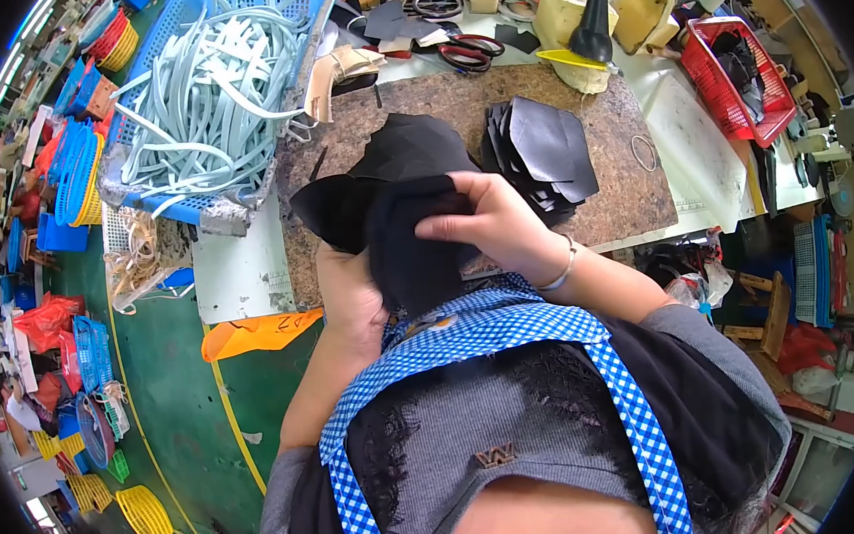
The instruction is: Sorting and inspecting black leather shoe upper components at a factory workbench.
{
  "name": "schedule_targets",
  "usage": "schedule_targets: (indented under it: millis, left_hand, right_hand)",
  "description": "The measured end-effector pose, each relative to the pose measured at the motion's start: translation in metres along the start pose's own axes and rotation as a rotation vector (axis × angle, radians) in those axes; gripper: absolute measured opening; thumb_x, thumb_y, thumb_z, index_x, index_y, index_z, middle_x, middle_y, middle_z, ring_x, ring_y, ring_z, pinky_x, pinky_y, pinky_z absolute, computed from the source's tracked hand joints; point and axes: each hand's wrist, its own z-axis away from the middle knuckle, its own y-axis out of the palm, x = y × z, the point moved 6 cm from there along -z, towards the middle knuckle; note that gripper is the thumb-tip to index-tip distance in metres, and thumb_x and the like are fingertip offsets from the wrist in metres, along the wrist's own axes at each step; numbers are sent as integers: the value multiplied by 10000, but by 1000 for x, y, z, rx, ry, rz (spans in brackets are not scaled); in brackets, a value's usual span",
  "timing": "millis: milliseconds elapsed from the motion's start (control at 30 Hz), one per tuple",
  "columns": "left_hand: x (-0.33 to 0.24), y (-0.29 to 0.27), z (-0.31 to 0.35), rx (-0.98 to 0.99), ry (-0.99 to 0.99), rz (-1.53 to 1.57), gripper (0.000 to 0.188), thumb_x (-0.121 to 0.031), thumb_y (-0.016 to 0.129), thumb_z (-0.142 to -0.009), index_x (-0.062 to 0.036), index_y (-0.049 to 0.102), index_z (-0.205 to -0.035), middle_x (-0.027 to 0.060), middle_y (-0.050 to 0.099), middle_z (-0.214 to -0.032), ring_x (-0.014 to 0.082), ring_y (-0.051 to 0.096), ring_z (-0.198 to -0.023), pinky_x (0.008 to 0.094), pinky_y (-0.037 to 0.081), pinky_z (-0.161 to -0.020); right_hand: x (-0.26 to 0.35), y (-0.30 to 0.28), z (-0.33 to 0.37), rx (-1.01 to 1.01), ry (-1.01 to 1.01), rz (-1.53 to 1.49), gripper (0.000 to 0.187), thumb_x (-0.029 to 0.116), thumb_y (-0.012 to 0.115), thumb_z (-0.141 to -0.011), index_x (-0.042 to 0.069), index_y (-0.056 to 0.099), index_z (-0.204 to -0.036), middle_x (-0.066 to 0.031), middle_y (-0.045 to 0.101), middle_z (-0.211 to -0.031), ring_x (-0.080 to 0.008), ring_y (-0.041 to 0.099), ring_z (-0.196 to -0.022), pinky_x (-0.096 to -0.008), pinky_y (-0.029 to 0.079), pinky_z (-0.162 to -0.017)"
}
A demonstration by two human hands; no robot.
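Observation:
A soft black cut piece [411, 253] is held up between my two hands at the near edge of the work board. My right hand [499, 221] pinches its upper right edge between thumb and fingers. On the lower left, my left hand [348, 288] grips it, with most of the fingers hidden behind the black material. Another black flap [328, 215] sticks out to the left above that hand; whether it joins the held piece I cannot tell. Beyond my hands lies a fanned stack of black pieces [413, 148]. A second stack of shiny black pieces [538, 148] sits to the right.
A blue basket [164, 47] of pale blue strips stands at the left on the table. Scissors [470, 53], a glue pot with a black cone [594, 28] and a yellow container [643, 14] line the back. A red basket [703, 75] is at the right of the brown board [632, 191].

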Motion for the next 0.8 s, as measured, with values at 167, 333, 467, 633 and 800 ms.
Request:
schedule_targets:
  millis: [167,333,467,633,800]
  left_hand:
    - [-10,-3,-3,-144,-21,72,350,-5,649,-829,31,556,-1164,131,626,-1100,216,624,-969,340,523,-828]
    - [-17,-8,-6,-226,103,-171,314,-31,639,-846,31,573,-1147,116,628,-1091,209,620,-973,311,505,-843]
    - [-3,5,4,-179,80,-363,350,-105,583,-901,12,509,-1222,116,598,-1150,220,600,-1013,332,509,-849]
    - [-9,-3,-3,-152,-69,-317,387,-172,589,-892,-1,514,-1231,119,591,-1153,228,592,-1037,352,500,-873]
    - [24,27,12,258,-282,-382,221,-66,540,-897,35,601,-1085,92,660,-978,173,619,-903,290,475,-835]
  right_hand:
    - [12,-27,-1,-169,-94,-196,353,-19,697,-769,-35,592,-1105,-87,659,-1001,-142,630,-903,-287,524,-829]
    - [15,-19,8,107,88,-483,473,-17,690,-763,-45,492,-1191,-112,613,-1098,-169,618,-962,-320,504,-872]
    - [-6,-14,5,-102,156,-317,359,28,727,-763,-42,596,-1090,-90,647,-1051,-155,618,-951,-301,498,-861]
    - [27,-11,22,68,2,-230,378,39,724,-777,-21,596,-1127,-51,643,-1066,-109,598,-958,-283,473,-891]
    - [19,-36,23,-225,11,88,294,128,767,-752,-11,646,-980,-29,668,-911,-81,592,-807,-262,498,-758]
